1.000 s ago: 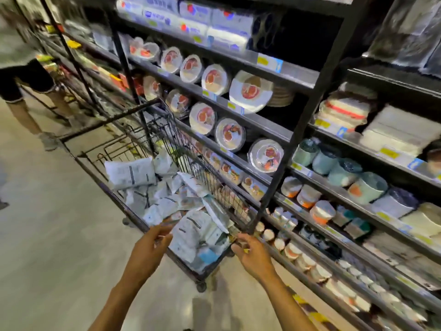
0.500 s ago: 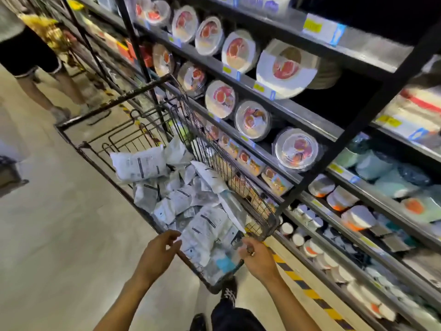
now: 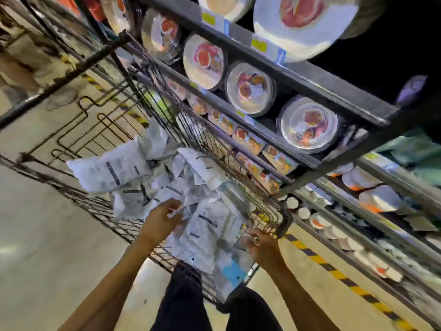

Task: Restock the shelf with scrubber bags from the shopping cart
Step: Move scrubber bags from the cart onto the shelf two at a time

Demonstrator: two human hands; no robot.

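Bags [image 3: 112, 168] were heaped in the cart [image 3: 285, 220] beside the shelf [image 3: 310, 80], one bag [image 3: 185, 210] pinched by the left hand [image 3: 162, 220]; the right hand's [image 3: 262, 246] grip, blurred at the rim, could not be told.

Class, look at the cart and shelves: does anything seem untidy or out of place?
The bags lie in a crumpled, jumbled heap in the cart, tilted every way. The plates on the shelf stand in neat rows.

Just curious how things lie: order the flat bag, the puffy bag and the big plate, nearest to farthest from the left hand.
1. Flat bag, at the left hand's fingertips.
2. Puffy bag, farther up the cart's left side.
3. Big plate, high on the shelf, right.
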